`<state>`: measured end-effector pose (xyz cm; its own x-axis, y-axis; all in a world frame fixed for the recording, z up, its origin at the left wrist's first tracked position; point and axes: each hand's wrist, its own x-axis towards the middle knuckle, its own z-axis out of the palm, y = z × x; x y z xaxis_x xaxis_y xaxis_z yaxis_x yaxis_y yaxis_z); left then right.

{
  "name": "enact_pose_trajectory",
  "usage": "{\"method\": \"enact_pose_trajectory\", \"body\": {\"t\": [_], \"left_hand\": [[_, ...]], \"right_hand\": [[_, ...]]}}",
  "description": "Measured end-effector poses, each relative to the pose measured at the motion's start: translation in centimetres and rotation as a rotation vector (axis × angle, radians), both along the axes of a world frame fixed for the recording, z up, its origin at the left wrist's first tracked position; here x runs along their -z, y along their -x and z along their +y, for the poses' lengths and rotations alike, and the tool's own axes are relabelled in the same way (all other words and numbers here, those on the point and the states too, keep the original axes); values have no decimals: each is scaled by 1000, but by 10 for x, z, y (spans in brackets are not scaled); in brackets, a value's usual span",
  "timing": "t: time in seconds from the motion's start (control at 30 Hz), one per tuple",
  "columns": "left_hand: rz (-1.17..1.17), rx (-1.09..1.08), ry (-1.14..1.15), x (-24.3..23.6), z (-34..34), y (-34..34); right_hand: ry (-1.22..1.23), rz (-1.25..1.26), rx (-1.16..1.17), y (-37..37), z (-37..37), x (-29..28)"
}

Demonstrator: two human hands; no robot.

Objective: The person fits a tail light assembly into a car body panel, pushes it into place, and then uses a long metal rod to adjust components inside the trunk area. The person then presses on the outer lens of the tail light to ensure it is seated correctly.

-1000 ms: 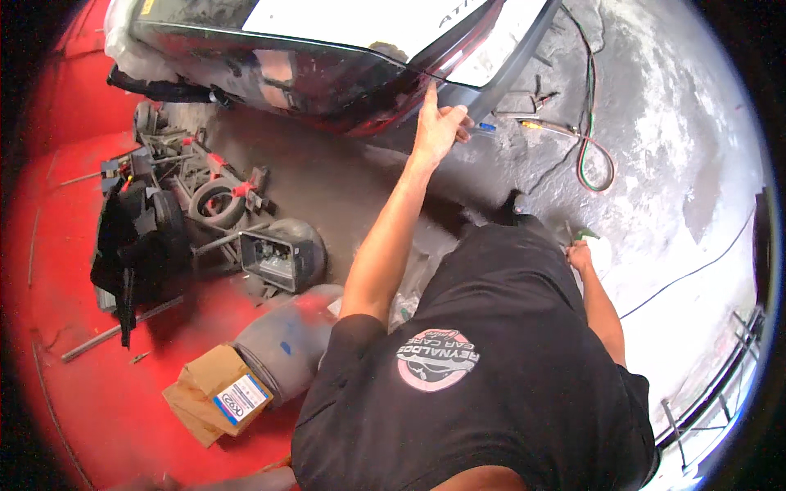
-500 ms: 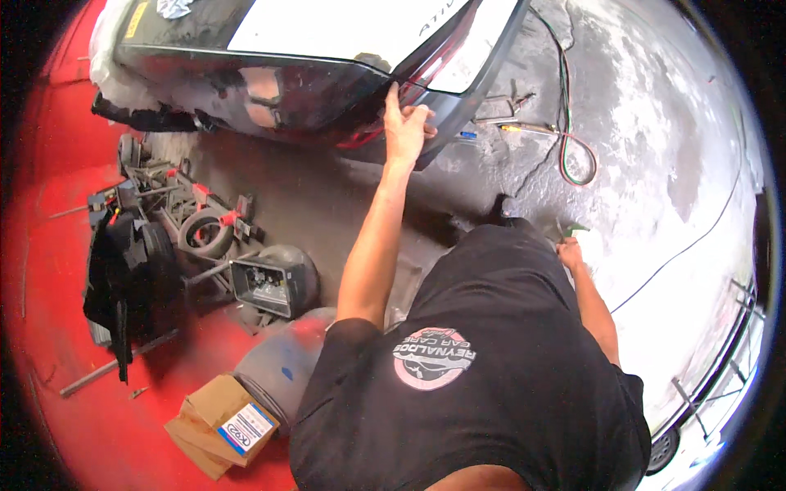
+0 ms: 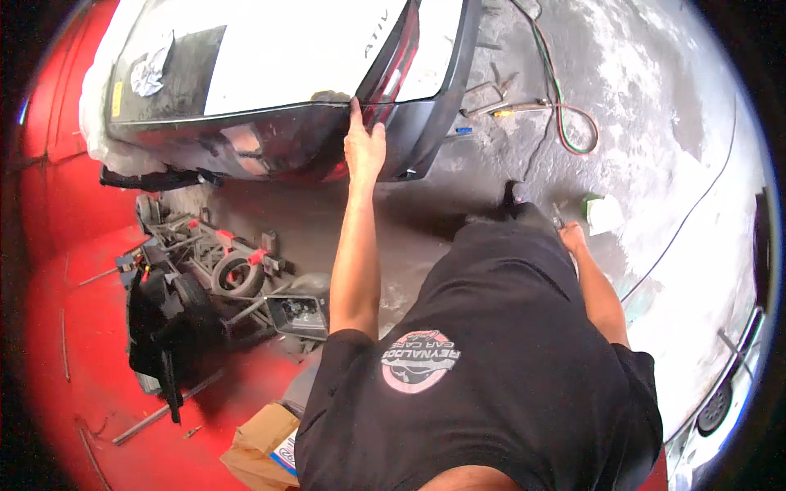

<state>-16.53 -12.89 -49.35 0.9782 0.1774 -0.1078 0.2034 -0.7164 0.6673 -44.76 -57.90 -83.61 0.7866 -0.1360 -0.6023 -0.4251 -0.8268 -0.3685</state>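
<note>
The rear of a car (image 3: 278,131) fills the upper left, its upper part white and its lower part dark with patchy, lighter areas. My left hand (image 3: 364,154) reaches up to it with the index finger stretched out. That fingertip is at the panel edge beside the red tail light (image 3: 401,69), and nothing is held. Low beside my right leg is my right hand (image 3: 573,236), its fingers closed around a small, thin, greyish object (image 3: 558,218) whose kind is unclear. A green and white container (image 3: 603,213) stands on the floor just past it.
A torch-like tool with a red and green hose (image 3: 591,135) lies on the concrete floor. At left are metal parts with a tyre (image 3: 237,277), a grey bin (image 3: 299,315) and black plastic panels (image 3: 155,327). A cardboard box (image 3: 258,450) sits lower left. A dark cable (image 3: 679,221) crosses the right.
The view has shifted, so the car appears lower and further left. My left index finger stays at the panel edge by the tail light. The container now shows clear of my right hand.
</note>
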Motion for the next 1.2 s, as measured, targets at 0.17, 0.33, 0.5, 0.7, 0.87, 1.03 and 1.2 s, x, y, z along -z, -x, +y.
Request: {"method": "enact_pose_trajectory", "body": {"t": [0.17, 0.33, 0.5, 0.7, 0.87, 1.03, 1.2], "left_hand": [[-135, 76, -475, -10, -5, -5], [-165, 64, -683, -18, -18, -15], [-114, 22, -776, -22, -26, -22], [-127, 57, -817, -33, -30, -22], [-79, 76, -857, -31, -40, -27], [-130, 90, -840, -33, -29, -28], [-261, 94, -761, -24, -16, -28]], "right_hand": [[-31, -45, -112, -7, 8, -3], [-51, -164, 172, -5, 13, 25], [-55, -149, 195, -11, 16, 25], [-161, 1, 351, -15, 20, 16], [-43, -25, 307, 8, -1, 63], [-126, 11, 285, -8, 1, 33], [-79, 82, 162, -19, -17, 45]]}}
